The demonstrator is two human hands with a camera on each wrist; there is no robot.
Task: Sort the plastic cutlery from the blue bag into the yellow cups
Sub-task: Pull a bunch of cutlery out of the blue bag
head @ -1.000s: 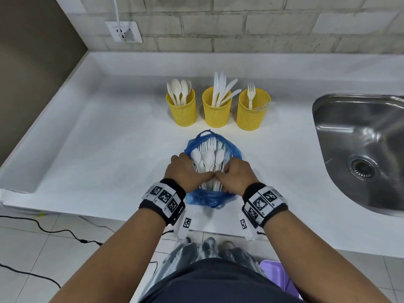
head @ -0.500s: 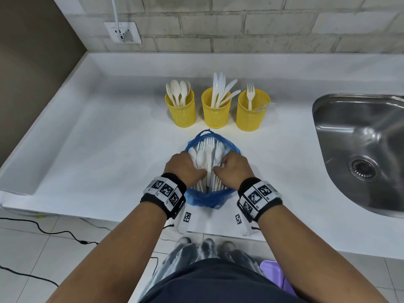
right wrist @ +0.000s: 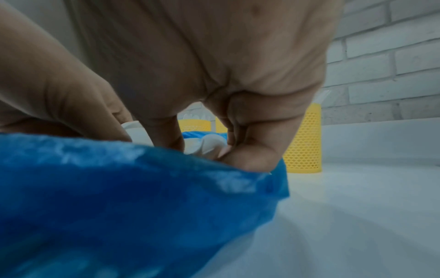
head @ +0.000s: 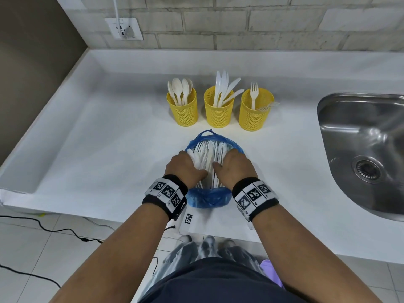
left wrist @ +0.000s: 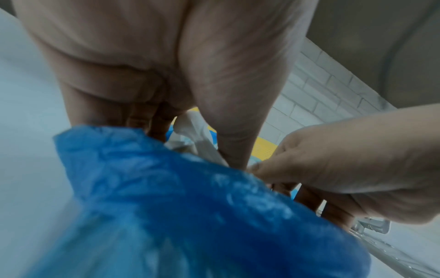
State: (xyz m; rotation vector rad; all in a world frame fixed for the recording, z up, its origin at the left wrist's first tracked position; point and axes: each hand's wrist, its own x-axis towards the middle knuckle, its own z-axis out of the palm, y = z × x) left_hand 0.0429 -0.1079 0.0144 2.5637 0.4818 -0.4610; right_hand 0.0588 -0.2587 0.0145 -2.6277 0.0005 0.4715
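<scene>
The blue bag (head: 209, 199) lies open on the white counter, filled with white plastic cutlery (head: 209, 154). My left hand (head: 184, 169) digs into the pile's left side, with fingers curled round spoons (left wrist: 190, 131). My right hand (head: 235, 169) is curled on the right side, pinching white pieces (right wrist: 135, 129) against the bag (right wrist: 119, 188). Behind the bag stand three yellow mesh cups: the left cup (head: 182, 108) holds spoons, the middle cup (head: 218, 110) knives, the right cup (head: 255, 112) forks. My fingertips are hidden in the pile.
A steel sink (head: 360, 149) is set into the counter at the right. A brick wall with a socket (head: 123, 29) runs behind. A marked paper sheet (head: 196, 224) hangs over the counter's front edge below the bag.
Both hands stayed in the bag and shuffled the pile. The spoon bowls that showed between the hands now lie under my left fingers.
</scene>
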